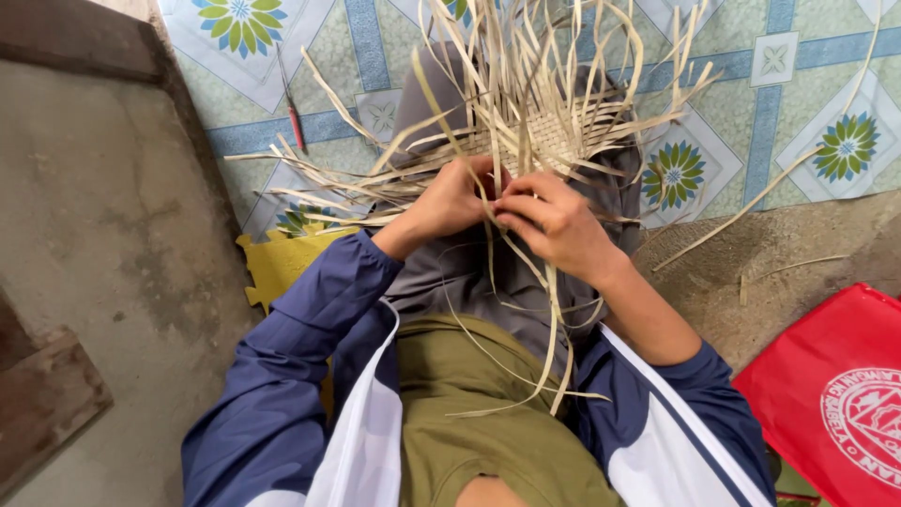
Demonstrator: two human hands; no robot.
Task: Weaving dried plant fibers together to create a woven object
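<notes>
A patterned tile floor (798, 56) with blue bands and green-petalled flowers fills the far part of the scene, giving way to bare concrete (103, 244) on the left and near right. A red bag (835, 394) lies on the concrete at the near right edge. A yellow foam mat (277, 263) shows under the person's left side. On the person's lap, over grey trousers, sits a half-woven mat of pale flat strips (549, 131); its tight woven patch lies just far of the hands, and loose strip ends fan out left, right and far, with several trailing near over the olive shirt. The left hand (450, 202), in a dark blue sleeve, is curled at the near edge of the weave, fingers closed on strips. The right hand (554, 225) is just beside it, touching it, thumb and fingers pinching narrow strips that run down toward the body. A thin red-handled tool (296, 122) lies on the tiles, far left of the weave.
</notes>
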